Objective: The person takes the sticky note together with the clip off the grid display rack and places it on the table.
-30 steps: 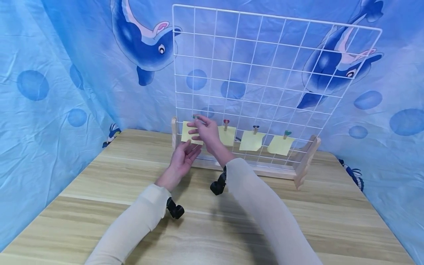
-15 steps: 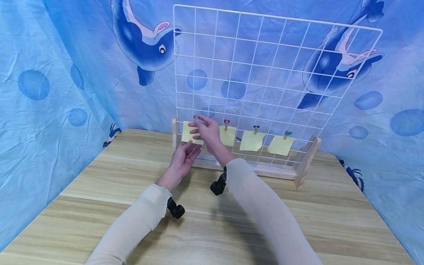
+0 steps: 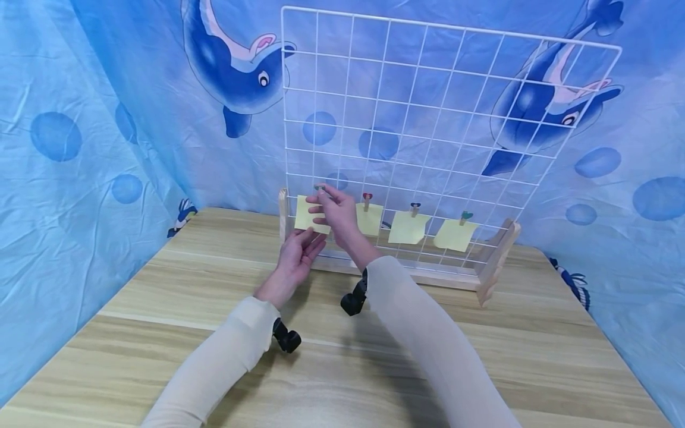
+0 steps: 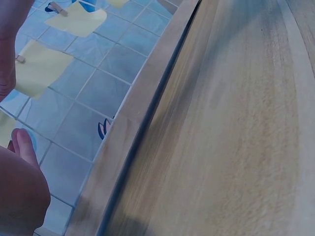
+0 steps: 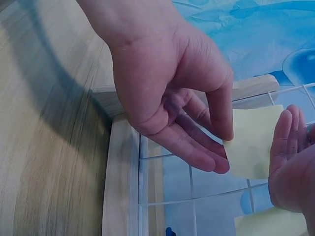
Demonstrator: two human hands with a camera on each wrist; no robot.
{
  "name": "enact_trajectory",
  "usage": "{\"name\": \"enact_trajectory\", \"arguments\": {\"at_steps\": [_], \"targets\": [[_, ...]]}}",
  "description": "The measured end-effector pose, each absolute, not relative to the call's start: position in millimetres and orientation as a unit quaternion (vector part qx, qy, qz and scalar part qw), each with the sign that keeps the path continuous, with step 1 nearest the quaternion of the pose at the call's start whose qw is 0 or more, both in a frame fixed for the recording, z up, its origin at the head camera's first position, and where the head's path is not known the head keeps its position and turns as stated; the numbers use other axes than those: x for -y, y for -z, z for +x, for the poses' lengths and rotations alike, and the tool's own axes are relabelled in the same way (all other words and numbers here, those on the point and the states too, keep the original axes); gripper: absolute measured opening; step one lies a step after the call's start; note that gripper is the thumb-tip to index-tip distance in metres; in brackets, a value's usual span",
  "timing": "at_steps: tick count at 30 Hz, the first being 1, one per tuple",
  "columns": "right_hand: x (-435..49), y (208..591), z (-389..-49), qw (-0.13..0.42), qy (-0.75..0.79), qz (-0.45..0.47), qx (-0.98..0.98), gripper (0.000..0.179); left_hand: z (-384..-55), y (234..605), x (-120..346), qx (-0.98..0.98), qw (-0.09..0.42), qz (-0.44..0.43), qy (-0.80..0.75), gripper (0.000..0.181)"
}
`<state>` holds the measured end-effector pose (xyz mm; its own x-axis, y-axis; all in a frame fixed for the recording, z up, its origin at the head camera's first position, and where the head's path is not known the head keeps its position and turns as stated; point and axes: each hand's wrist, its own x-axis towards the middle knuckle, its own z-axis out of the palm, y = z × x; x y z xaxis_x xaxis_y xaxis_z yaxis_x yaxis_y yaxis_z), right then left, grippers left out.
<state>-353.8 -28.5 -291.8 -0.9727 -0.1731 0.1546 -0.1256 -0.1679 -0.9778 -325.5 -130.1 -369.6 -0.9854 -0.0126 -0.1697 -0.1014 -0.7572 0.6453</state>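
Note:
A yellow sticky note [image 3: 304, 215] hangs at the left end of a white wire grid [image 3: 428, 24]. My left hand [image 3: 294, 258] pinches its lower edge between thumb and fingers, which the right wrist view shows closely at the note [image 5: 253, 142]. At the top of this note, my right hand [image 3: 341, 219] pinches a small wooden clip with a green heart [image 3: 319, 187]; the fingers hide most of it. In the right wrist view, my right hand [image 5: 295, 167] overlaps the note's side.
Further right, three more yellow notes hang from heart clips: one under a red heart [image 3: 367, 196], one under a dark blue heart [image 3: 415, 205], one under a green heart [image 3: 467, 215]. A wooden stand [image 3: 497, 261] holds the grid upright on the wood-grain table [image 3: 342, 368]. Blue dolphin-print cloth surrounds it.
Both hands stay at the leftmost note and its clip. The whole head view shifts very slightly to the right; nothing else visibly moves.

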Motion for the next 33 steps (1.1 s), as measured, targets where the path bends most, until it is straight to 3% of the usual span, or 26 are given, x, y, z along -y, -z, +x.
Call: {"name": "enact_trajectory", "arguments": {"at_steps": [16,33], "targets": [[25.7,289.1,-347.1,0.011,0.763,-0.125,-0.634,0.023,-319.5,368.1,129.6,-0.358,0.02,-0.084,-0.93,0.013],[13.8,275.8,-329.5,0.018,0.767,-0.155,-0.622,0.029,-307.7,361.9,129.7,-0.372,0.02,-0.062,-0.926,0.01]]}}
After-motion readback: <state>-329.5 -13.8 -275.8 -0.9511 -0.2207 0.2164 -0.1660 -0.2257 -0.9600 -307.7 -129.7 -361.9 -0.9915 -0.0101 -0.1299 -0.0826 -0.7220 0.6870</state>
